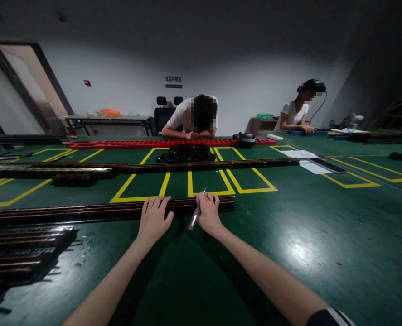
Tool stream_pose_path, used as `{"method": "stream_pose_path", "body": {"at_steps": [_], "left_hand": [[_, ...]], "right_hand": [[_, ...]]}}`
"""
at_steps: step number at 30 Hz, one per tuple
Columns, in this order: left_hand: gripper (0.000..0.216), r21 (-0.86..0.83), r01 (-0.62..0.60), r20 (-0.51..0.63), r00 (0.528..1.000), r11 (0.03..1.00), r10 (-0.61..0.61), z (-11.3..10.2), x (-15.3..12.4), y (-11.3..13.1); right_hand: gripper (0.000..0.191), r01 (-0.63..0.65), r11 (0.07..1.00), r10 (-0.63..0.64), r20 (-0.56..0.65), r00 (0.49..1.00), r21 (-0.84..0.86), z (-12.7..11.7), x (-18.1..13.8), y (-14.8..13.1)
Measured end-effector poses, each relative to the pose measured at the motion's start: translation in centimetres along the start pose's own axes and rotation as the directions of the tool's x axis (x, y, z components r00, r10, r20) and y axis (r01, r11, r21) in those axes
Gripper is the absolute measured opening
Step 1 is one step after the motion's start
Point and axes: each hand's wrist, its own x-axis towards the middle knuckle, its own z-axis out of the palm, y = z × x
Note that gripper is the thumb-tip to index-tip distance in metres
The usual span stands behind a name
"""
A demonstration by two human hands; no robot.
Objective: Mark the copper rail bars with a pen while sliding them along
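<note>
A long dark metal rail lies across the green table in front of me. My left hand rests flat on it with the fingers spread. My right hand is closed round a slim silver pen-like tool, held with its tip up at the rail's right end. A second long dark rail lies farther back across the yellow floor-style markings.
A stack of dark rails sits at the left edge. A red strip and a pile of black parts lie in front of a person slumped over the table. Another seated person is at the far right, with papers nearby.
</note>
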Motion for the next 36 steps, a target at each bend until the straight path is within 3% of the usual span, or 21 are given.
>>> {"method": "stream_pose_path", "body": {"at_steps": [7,12,18,28,36], "left_hand": [[0.04,0.002,0.007,-0.035,0.999,1.0,-0.007,0.5,-0.1,-0.3],[0.04,0.001,0.017,-0.019,1.0,1.0,-0.017,0.5,-0.1,-0.3],[0.042,0.028,0.024,0.013,1.0,0.999,-0.024,0.3,0.0,-0.2],[0.041,-0.024,0.056,0.022,0.998,0.998,-0.055,0.3,0.0,0.1],[0.041,-0.027,0.06,-0.012,0.998,0.998,-0.061,0.3,0.0,0.4]], "right_hand": [[0.029,-0.005,0.999,0.003,-0.055,0.998,-0.034,-0.7,0.0,0.2],[0.027,0.07,0.997,-0.07,0.016,0.997,0.029,-1.0,-0.2,0.0],[0.025,0.146,0.989,-0.144,0.078,0.987,-0.023,-0.9,-0.2,-0.3],[0.021,0.034,0.998,-0.038,0.081,0.996,0.055,-1.1,-0.2,-0.1],[0.03,0.054,0.993,-0.051,0.027,0.998,-0.11,-0.8,-0.1,0.0]]}}
